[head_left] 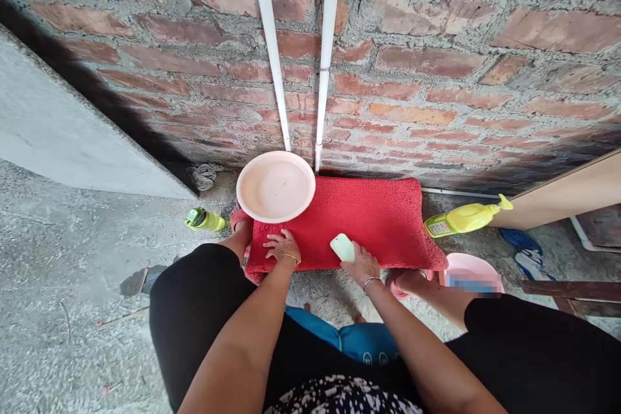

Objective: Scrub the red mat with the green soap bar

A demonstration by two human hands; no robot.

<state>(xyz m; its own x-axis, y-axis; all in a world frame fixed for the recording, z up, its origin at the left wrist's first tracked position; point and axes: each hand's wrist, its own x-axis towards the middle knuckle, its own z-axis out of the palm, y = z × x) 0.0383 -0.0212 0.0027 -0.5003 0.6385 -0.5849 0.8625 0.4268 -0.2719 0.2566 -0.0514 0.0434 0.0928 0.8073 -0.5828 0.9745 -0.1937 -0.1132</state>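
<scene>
A red, fluffy mat (369, 213) lies in front of me between my feet. My left hand (281, 247) rests flat on its near left part with the fingers spread, holding nothing. My right hand (363, 265) is closed around one end of a pale green scrub brush (343, 248) near the mat's front edge. The brush's smooth back faces up, with a small hole at its far end; its underside is hidden. A pale pink basin (276, 187) stands at the mat's back left corner, beyond my left hand.
A yellow pump bottle (466, 218) is right of the mat, above a pink tub (473, 265). To the left are a green drink bottle (206, 220) and a crumpled cloth (204, 176). Two white pipes (326, 58) run down the brick wall (417, 65) behind.
</scene>
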